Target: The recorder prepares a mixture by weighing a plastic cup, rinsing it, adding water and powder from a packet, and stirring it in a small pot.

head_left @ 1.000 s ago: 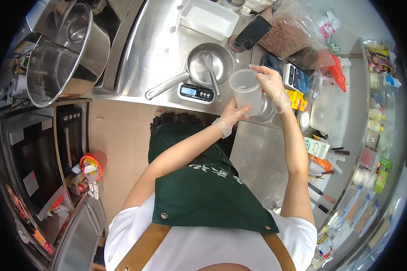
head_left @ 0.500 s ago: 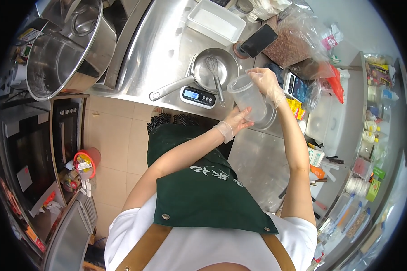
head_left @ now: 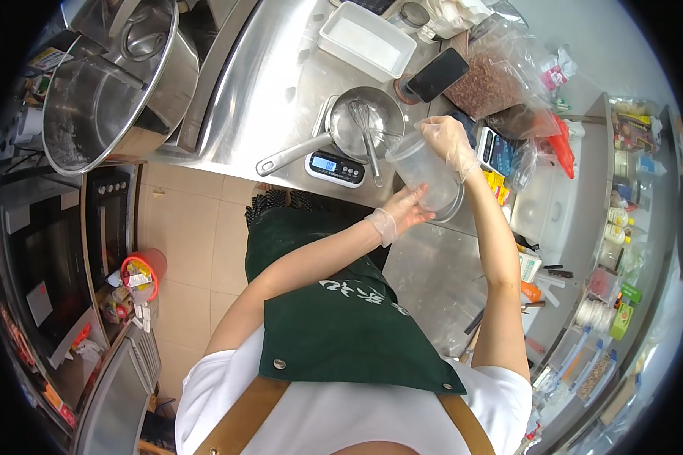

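Note:
Both my hands wear thin clear gloves. A tall translucent plastic container is tilted between them, its mouth toward the saucepan. My left hand supports it low on the side, fingers curved round its wall. At the rim, my right hand is closed on the container's edge; its fingertips are partly hidden. To the left, a metal saucepan with a long handle rests on a digital kitchen scale with a lit display. A wire whisk leans inside the pan, its handle over the near rim.
A white rectangular tub, a black phone on a stand and a bag of brown granules line the far counter. A large steel mixing bowl stands at far left. Another scale lies beyond my right wrist.
The view has shifted slightly. The container and both hands sit a little lower in the picture, with the grip about the same. Pan, whisk and scale keep their arrangement.

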`<state>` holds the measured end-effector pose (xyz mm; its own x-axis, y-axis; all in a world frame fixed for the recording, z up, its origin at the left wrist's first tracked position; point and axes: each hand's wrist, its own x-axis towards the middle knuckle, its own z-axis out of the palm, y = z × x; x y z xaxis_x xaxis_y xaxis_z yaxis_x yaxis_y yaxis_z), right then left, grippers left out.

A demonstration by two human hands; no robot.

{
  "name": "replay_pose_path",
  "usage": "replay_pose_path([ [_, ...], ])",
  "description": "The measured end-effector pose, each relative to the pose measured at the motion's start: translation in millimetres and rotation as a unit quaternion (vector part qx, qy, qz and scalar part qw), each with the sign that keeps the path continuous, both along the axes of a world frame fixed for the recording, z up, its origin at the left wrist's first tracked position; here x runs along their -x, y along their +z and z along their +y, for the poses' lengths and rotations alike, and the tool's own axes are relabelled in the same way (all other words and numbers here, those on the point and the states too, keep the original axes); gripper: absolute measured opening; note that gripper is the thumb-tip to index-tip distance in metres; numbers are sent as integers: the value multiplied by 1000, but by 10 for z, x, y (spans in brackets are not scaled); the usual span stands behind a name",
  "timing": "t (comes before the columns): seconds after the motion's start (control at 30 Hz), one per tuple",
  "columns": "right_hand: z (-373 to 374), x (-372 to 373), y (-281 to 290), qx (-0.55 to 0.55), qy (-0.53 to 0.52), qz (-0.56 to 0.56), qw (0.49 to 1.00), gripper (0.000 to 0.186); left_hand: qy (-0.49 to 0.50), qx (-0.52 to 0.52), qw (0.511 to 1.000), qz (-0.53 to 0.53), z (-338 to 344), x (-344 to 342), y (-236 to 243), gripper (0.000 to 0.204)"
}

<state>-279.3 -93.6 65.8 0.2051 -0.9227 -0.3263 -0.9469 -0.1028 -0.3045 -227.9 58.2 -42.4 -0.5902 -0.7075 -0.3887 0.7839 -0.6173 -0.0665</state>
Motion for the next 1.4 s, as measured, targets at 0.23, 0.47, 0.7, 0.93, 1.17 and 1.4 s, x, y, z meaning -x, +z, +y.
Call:
replay_pose_path([
  [0.23, -58, -78, 22, 18, 24, 35, 999, 31, -8, 12, 1000, 27, -26, -8, 52, 53],
  [0.47, -142, -269, 44, 16, 36, 108, 993, 29, -13, 35, 996, 86, -76, -1, 87, 58],
  [0.7, -267, -575, 75, -28, 77, 217, 973, 31, -4, -10, 992, 123, -142, -27, 198, 72],
  [0.93, -358, -875, 70, -56, 143, 260, 953, 29, 28, -47, 978, 201, -242, 1, 224, 77],
  [1.17, -274, -613, 367, -44, 119, 219, 968, 28, 30, 19, 996, 78, -146, 6, 222, 76],
  [1.4, 605, 420, 586, -43, -188, -214, 958, 27, 63, 192, 913, -355, 66, 94, -91, 87],
])
